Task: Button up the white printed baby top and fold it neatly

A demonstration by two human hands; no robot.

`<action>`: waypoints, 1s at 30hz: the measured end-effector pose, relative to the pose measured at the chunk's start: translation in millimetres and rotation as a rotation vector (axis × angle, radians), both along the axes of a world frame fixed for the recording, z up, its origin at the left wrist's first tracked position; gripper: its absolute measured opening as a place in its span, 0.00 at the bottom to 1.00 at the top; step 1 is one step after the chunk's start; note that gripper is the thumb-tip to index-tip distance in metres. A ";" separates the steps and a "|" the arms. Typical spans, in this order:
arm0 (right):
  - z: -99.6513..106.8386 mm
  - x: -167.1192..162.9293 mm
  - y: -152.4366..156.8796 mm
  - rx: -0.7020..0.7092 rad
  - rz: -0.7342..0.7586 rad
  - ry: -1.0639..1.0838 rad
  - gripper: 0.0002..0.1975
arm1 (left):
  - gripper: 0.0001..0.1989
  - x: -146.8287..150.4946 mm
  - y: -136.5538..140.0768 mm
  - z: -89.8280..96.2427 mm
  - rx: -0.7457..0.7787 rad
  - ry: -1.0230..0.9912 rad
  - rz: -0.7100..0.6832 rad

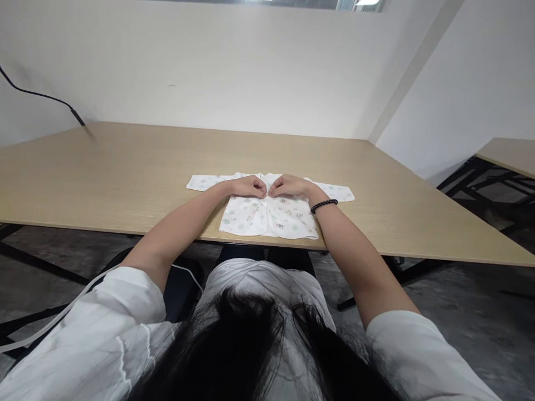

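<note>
A small white baby shirt (246, 216) with a green and pink print lies spread on the table, sleeves stretched out to both sides. Its front seam runs down the middle toward the table's near edge. My left hand (251, 186) is closed in a pinch on the cloth just left of that seam. Opposite it, my right hand (288, 185) pinches the cloth on the right side, the fingertips of both hands nearly meeting. Whatever small part of the front sits between the fingertips is too small to make out.
The light wooden table (137, 167) reaches back to a white wall (251, 72). A black cable (42, 96) hangs at the left. A second table (512, 153) with a black frame stands at the right. A white cord (71, 306) runs beside my left arm.
</note>
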State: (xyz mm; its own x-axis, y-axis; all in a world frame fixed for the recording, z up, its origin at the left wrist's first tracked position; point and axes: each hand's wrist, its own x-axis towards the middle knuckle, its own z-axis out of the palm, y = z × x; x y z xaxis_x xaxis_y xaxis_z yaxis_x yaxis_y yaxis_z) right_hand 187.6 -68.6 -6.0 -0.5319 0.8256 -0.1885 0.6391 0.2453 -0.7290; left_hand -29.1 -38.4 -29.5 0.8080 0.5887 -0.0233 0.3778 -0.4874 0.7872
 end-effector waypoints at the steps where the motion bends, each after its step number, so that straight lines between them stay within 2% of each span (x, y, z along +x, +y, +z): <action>1: -0.1 0.1 0.2 0.003 0.000 -0.001 0.10 | 0.04 0.0 0.1 -0.2 0.001 0.000 0.001; 9: -0.2 -1.4 -0.1 0.006 0.014 -0.013 0.10 | 0.04 0.0 1.2 -1.7 0.003 -0.002 -0.002; 22: -0.7 -8.7 -6.0 0.019 0.058 -0.049 0.03 | 0.07 -2.3 3.4 -1.3 -0.008 0.024 -0.015; 30: 0.3 -8.3 -4.7 -0.020 0.094 -0.014 0.06 | 0.08 -1.6 4.0 -2.1 -0.015 0.019 -0.036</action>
State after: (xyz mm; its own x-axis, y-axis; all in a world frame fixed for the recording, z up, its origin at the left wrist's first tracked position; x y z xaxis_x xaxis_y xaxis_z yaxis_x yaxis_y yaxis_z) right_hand 179.3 -73.2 -5.7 -0.6045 0.7679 -0.2120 0.6238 0.2907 -0.7255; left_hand -30.7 -34.3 -31.6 0.8279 0.5589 -0.0474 0.3751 -0.4889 0.7876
